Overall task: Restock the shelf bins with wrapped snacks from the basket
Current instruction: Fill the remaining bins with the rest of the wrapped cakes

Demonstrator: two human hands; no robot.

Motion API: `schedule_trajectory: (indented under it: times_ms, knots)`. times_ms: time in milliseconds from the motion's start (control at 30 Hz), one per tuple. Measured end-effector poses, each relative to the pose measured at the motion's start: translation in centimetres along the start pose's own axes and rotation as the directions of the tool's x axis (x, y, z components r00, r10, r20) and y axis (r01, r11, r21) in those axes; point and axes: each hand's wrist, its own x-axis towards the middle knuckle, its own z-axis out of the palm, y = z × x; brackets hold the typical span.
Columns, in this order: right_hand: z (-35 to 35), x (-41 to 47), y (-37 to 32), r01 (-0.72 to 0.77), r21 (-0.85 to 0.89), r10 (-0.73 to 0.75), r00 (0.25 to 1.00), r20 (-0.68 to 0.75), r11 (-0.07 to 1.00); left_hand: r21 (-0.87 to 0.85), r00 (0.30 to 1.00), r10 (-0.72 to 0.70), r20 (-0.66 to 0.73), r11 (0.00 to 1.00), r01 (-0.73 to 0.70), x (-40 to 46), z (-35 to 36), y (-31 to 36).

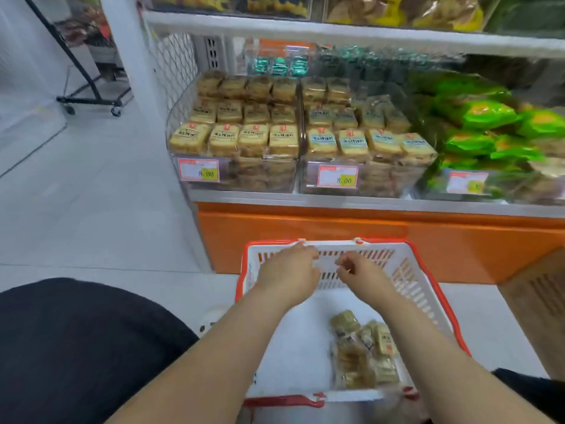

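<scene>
A white basket with an orange rim [428,264] stands on the floor below the shelf. A small pile of wrapped snacks [363,353] lies at its near right. Both of my hands are above the basket's far end. My left hand [289,270] reaches forward, fingertips at the white handle [333,243] on the far rim. My right hand [363,273] hovers beside it with fingers loosely curled and nothing visible in them. On the shelf, a clear bin of yellow-labelled snacks [235,139] sits beside a bin of blue-labelled snacks [360,142].
A bin of green packs [489,133] stands to the right on the same shelf. The orange shelf base [305,237] rises just behind the basket. A black wheeled rack [91,99] is at the far left. A cardboard box [541,304] stands at the right.
</scene>
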Motion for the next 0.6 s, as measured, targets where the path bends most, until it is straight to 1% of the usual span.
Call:
schedule_trajectory:
  times_ms: [33, 100, 167, 200, 300, 400, 467, 567, 600]
  knots:
    - [0.8, 0.0, 2.0, -0.044, -0.061, 0.049, 0.995, 0.087, 0.997, -0.028, 0.999, -0.014, 0.048, 1.0, 0.015, -0.2, 2.3, 0.2]
    - [2.6, -0.3, 5.4, -0.101, -0.184, 0.143, 0.962, 0.233, 0.978, -0.048, 0.988, -0.041, 0.146, 0.998, 0.049, -1.0, 6.4, 0.1]
    - [4.5, -0.6, 8.0, -0.13, -0.264, 0.216, 0.919, 0.33, 0.956, -0.063, 0.971, -0.083, 0.224, 0.993, 0.1, -1.5, 9.6, -0.4]
    - [5.3, -0.7, 8.9, -0.14, -0.286, 0.238, 0.907, 0.348, 0.948, -0.06, 0.964, -0.101, 0.246, 0.991, 0.119, -1.6, 10.7, -0.8]
    - [7.3, -0.1, 10.9, -0.158, -0.372, 0.294, 0.893, 0.342, 0.915, -0.052, 0.953, -0.143, 0.267, 0.985, 0.163, -1.0, 12.7, -1.6]
    - [9.2, 1.7, 11.6, -0.194, -0.41, 0.333, 0.893, 0.303, 0.892, -0.107, 0.952, -0.196, 0.235, 0.968, 0.225, -0.3, 13.5, -2.2]
    - [10.7, 2.7, 11.5, -0.253, -0.405, 0.382, 0.881, 0.278, 0.879, -0.144, 0.95, -0.222, 0.219, 0.956, 0.256, 0.0, 13.9, -2.5]
    - [13.1, 3.5, 11.2, -0.305, -0.469, 0.466, 0.84, 0.278, 0.829, -0.19, 0.946, -0.25, 0.208, 0.938, 0.29, 0.5, 14.4, -2.7]
    - [14.2, 3.6, 11.4, -0.303, -0.499, 0.475, 0.84, 0.263, 0.812, -0.205, 0.945, -0.256, 0.203, 0.933, 0.296, 0.7, 14.5, -2.8]
